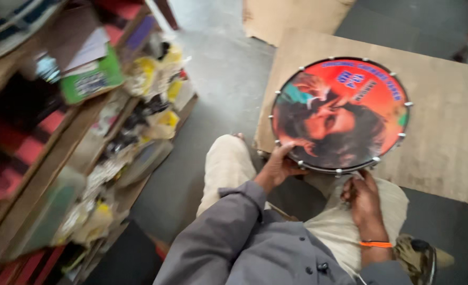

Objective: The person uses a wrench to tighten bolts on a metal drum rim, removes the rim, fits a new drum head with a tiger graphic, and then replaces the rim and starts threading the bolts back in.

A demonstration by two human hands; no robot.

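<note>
A round frame drum with a printed red and orange picture on its skin and metal lugs around its rim stands tilted in front of my knees. My left hand grips the drum's lower left rim. My right hand is at the lower rim near a lug, fingers curled; whether it holds something small is not clear. I sit with beige trousers and a grey jacket sleeve. An orange band is on my right wrist.
Wooden shelves on the left hold packets, boxes and red cloth. A brown board lies on the grey floor behind the drum. Another board lies farther back. A patterned object sits at lower right.
</note>
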